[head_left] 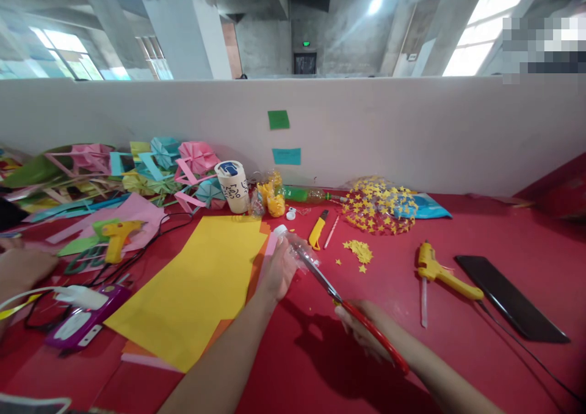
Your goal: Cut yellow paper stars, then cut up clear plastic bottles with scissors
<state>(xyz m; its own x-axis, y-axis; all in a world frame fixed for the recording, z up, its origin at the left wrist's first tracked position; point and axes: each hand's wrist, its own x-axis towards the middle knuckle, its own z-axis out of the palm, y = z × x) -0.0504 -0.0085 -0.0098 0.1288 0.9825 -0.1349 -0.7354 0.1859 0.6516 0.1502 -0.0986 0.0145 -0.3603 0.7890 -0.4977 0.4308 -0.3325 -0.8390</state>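
My left hand point(280, 268) is closed around a clear plastic bottle piece point(306, 255) with a white cap at its far end. In my right hand point(364, 327) are scissors point(332, 290) with red handles, gripped from the near side. Their blades reach up to the clear plastic; whether they are parted there is hard to make out. Just beyond lie a yellow utility knife point(317, 231) and a thin pink-and-white stick point(331, 232). Right of the plastic is a small heap of yellow paper stars point(359, 252).
Yellow paper sheets point(196, 279) lie left of my forearm. A glue gun point(446, 273) and a black phone-like slab point(510, 298) sit at right. At left are another glue gun point(116, 240), a purple power strip point(89, 316) and another person's hand point(27, 267). A star-covered clear dome point(379, 206) stands behind.
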